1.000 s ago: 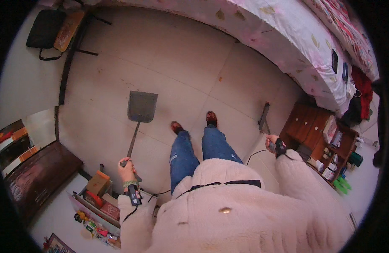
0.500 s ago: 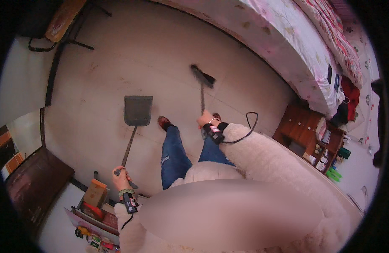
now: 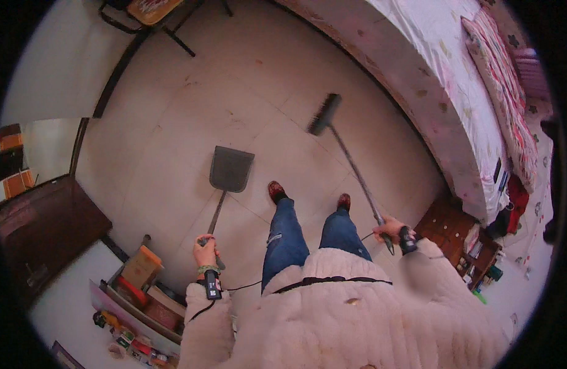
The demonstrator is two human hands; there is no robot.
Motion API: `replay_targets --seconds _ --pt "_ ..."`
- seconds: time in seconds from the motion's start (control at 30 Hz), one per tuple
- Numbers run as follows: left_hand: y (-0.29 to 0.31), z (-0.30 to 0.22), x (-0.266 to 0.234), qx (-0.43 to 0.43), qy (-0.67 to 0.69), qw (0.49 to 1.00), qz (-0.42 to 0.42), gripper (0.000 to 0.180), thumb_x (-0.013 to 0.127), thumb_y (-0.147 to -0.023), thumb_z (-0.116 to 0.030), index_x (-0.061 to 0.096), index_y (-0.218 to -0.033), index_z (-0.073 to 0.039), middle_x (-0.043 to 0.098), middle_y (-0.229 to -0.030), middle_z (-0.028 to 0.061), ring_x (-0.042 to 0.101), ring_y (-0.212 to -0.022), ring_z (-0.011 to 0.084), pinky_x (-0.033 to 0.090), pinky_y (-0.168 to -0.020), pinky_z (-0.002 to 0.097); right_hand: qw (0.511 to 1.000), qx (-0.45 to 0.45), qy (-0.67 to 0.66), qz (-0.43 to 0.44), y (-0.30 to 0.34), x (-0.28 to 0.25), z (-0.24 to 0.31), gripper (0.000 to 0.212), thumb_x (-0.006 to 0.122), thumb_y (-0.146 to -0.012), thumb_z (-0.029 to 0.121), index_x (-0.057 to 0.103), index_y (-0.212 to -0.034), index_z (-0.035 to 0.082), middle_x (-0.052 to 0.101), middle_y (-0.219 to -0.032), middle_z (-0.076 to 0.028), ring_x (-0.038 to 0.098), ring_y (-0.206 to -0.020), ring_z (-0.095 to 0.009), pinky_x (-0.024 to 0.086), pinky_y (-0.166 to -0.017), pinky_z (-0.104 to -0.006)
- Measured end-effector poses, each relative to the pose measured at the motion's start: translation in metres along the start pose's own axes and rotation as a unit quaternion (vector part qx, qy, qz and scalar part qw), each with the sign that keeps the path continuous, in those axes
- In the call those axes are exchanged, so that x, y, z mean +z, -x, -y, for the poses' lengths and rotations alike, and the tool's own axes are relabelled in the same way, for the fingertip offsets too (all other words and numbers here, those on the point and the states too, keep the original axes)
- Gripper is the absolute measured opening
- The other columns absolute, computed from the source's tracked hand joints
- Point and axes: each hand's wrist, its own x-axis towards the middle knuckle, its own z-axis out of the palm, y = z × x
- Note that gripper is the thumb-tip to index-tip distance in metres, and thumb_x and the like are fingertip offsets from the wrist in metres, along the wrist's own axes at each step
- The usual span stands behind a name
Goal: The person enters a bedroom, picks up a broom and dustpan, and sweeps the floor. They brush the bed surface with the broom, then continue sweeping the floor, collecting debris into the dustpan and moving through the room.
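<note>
My left hand (image 3: 205, 251) is closed round the handle of a dark grey dustpan (image 3: 231, 168), whose pan is out in front of my left foot, at or just above the floor. My right hand (image 3: 389, 228) grips the lower end of a long-handled broom (image 3: 325, 115). The broom's black bristled head points away from me, to the right of the dustpan and apart from it. Whether the bristles touch the floor I cannot tell. Both hands stay low, on either side of my legs in blue jeans.
Small dark specks (image 3: 189, 81) lie on the tiled floor (image 3: 277, 80). A bed (image 3: 443, 67) with a floral cover runs along the right, with a brown wooden cabinet (image 3: 443, 224) at its near end. A chair (image 3: 154, 12) stands far left, boxes (image 3: 142, 270) near left.
My right hand has moved right and toward me, and the broom head has swung round to a new tilt, farther right. The dustpan stays in my left hand. The whole view has shifted.
</note>
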Motion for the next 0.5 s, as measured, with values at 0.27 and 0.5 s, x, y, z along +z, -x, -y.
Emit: replay_targets --seconds 0.27,0.5 --pt "-0.014 0.017 -0.002 0.012 0.001 1.0 -0.018 0.01 0.056 -0.076 -0.005 0.051 -0.084 -0.01 0.047 -0.057 0.0009 0.042 -0.039 0.0096 0.035 -0.035 0.0238 0.973 -0.009 -0.225 -0.045 -0.081 -0.026 0.016 0.013 0.049 -0.085 0.014 0.041 -0.076 0.01 0.04 -0.056 -0.002 0.038 -0.042 -0.011 0.034 -0.037 -0.0255" --pt "-0.016 0.015 -0.002 -0.039 0.035 0.999 -0.014 0.013 0.055 -0.076 -0.004 0.05 -0.087 -0.01 0.048 -0.06 0.0021 0.042 -0.04 0.0095 0.036 -0.035 0.0244 0.949 -0.228 0.022 0.216 -0.144 0.12 0.108 0.019 0.048 -0.083 0.015 0.046 -0.101 0.009 0.05 -0.065 -0.007 0.051 -0.054 -0.019 0.043 -0.045 -0.0339"
